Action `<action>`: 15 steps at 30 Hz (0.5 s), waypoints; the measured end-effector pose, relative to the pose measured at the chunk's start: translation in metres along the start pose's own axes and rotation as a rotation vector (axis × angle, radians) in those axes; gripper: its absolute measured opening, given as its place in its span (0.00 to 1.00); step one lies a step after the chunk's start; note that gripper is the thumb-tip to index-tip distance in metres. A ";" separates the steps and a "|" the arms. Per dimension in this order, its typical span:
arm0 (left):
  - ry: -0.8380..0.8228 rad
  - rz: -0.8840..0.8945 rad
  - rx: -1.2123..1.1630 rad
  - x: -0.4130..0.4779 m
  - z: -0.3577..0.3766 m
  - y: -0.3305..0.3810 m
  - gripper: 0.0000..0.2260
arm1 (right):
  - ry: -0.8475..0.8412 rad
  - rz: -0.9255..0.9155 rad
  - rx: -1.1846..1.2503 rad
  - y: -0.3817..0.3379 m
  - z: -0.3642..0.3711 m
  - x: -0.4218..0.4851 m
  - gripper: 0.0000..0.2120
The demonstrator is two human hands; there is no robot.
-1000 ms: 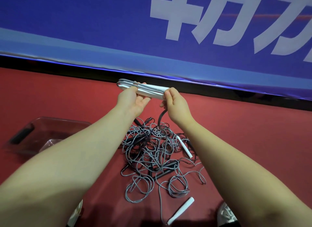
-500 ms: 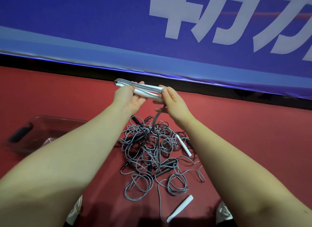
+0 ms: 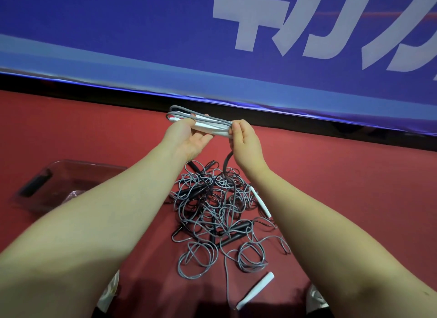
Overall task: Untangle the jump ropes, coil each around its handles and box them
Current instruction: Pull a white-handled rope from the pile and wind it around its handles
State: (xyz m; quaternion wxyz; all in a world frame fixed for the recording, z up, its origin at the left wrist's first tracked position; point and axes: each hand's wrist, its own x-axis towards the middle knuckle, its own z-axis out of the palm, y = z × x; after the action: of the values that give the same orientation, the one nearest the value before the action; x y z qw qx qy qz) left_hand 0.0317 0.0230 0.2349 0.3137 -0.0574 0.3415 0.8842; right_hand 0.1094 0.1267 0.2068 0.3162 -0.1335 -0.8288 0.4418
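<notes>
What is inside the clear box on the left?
A dark bar-shaped thing lies at the left end of the clear box, perhaps a black rope handle. The left forearm covers the box's near right corner and anything there.

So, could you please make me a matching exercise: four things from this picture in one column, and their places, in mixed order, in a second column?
Things:
1. rope bundle
2. tangled pile
3. clear box
4. loose white handle

Places:
A. at the left, on the red floor
B. nearest the camera, at the bottom
C. held up by the left hand and the right hand
D. on the floor, between the forearms

Pairs: 1-C, 2-D, 3-A, 4-B
</notes>
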 end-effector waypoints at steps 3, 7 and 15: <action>-0.106 -0.098 0.093 -0.002 -0.012 0.011 0.08 | -0.006 0.007 0.000 -0.003 -0.010 0.002 0.15; -0.235 -0.124 0.362 -0.007 -0.046 0.046 0.10 | -0.073 -0.006 -0.074 -0.001 -0.034 0.002 0.15; -0.545 -0.156 1.482 -0.025 -0.027 0.052 0.12 | -0.460 -0.144 -0.225 -0.009 -0.050 -0.014 0.12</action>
State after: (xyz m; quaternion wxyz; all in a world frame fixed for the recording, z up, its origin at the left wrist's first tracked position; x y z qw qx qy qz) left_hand 0.0178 -0.0367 0.2517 0.4038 0.3610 0.7474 0.3847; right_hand 0.1529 0.1468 0.2285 0.1333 -0.0048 -0.9302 0.3420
